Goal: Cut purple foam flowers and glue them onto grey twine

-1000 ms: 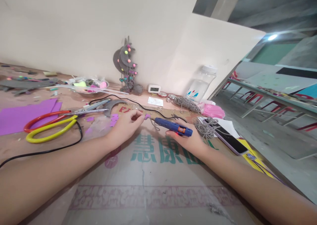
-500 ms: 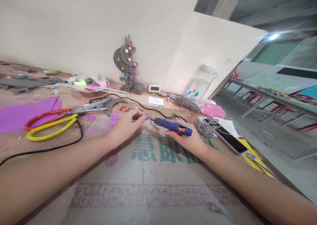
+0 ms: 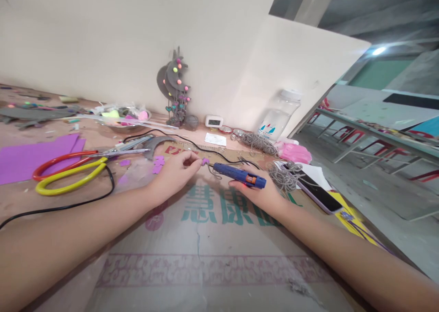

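Note:
My left hand (image 3: 174, 172) pinches a small purple foam piece (image 3: 205, 161) between its fingertips, just above the cardboard sheet (image 3: 206, 252). My right hand (image 3: 260, 195) grips a blue glue gun (image 3: 238, 175) lying nearly level, its nozzle pointing left at the purple piece and almost touching it. A black cord (image 3: 192, 145) runs back from the gun across the table. More purple foam cut-outs (image 3: 158, 163) lie just left of my left hand.
Red and yellow handled scissors (image 3: 68, 170) and purple foam sheets (image 3: 30, 156) lie at the left. A grey moon decoration with pompoms (image 3: 174, 90) leans on the wall. Grey string (image 3: 284, 174), a phone (image 3: 317, 193), a clear jar (image 3: 279, 115) and a small clock (image 3: 213, 121) sit at the right.

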The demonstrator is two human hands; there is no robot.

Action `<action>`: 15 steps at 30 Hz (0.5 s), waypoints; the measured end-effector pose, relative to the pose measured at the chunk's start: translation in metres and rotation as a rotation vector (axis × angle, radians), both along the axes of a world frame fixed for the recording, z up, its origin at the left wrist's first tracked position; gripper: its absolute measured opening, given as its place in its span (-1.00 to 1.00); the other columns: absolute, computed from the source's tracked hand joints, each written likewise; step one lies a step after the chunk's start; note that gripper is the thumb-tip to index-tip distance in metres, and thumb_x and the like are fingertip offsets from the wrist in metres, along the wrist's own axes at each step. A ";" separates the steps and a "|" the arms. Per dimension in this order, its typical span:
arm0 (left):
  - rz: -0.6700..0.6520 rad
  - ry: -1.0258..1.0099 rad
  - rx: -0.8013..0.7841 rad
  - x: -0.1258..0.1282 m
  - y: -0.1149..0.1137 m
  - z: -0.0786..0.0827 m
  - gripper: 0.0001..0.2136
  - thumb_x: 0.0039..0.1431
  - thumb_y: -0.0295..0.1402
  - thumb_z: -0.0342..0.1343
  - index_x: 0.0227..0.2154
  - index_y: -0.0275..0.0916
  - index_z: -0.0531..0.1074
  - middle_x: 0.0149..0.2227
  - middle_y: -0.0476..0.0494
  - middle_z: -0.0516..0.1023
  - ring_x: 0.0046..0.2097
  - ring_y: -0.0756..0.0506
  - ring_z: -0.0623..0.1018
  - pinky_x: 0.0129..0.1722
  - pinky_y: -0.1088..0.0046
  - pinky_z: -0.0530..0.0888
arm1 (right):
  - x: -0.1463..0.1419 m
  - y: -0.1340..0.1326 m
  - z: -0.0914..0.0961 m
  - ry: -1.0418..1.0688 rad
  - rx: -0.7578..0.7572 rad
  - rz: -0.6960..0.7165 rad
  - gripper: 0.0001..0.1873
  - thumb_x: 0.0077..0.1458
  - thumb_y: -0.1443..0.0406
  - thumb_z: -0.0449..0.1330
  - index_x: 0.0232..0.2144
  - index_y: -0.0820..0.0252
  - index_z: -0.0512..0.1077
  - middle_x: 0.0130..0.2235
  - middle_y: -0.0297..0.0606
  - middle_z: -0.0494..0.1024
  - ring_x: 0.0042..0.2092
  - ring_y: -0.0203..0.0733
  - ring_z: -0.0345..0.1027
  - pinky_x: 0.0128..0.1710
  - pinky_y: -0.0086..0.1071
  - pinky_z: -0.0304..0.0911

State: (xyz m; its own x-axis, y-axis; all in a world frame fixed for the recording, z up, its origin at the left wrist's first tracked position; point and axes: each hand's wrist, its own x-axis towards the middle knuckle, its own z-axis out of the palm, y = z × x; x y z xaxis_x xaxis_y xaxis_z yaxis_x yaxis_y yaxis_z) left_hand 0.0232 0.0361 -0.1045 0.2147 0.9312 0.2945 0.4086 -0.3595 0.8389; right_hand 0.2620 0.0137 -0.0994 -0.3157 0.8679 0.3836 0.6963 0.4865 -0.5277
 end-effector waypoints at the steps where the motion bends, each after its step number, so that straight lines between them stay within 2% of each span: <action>1: -0.002 -0.001 0.000 0.000 0.000 0.000 -0.76 0.17 -0.18 -0.02 -0.42 -0.23 0.41 -0.44 0.01 0.46 -0.40 -0.02 0.39 -0.38 0.48 0.29 | 0.000 0.000 0.000 -0.004 0.001 -0.004 -0.74 0.01 0.09 0.26 -0.46 0.15 0.38 -0.48 -0.35 0.40 -0.42 -0.22 0.29 -0.39 -0.38 0.20; 15: 0.000 0.007 0.001 0.000 0.002 0.000 -0.76 0.16 -0.17 -0.03 -0.45 -0.23 0.38 -0.47 0.01 0.43 -0.42 -0.02 0.37 -0.38 0.48 0.29 | -0.001 0.000 0.001 0.000 0.019 -0.010 -0.75 0.01 0.09 0.26 -0.44 0.14 0.40 -0.46 -0.34 0.44 -0.39 -0.20 0.33 -0.36 -0.37 0.22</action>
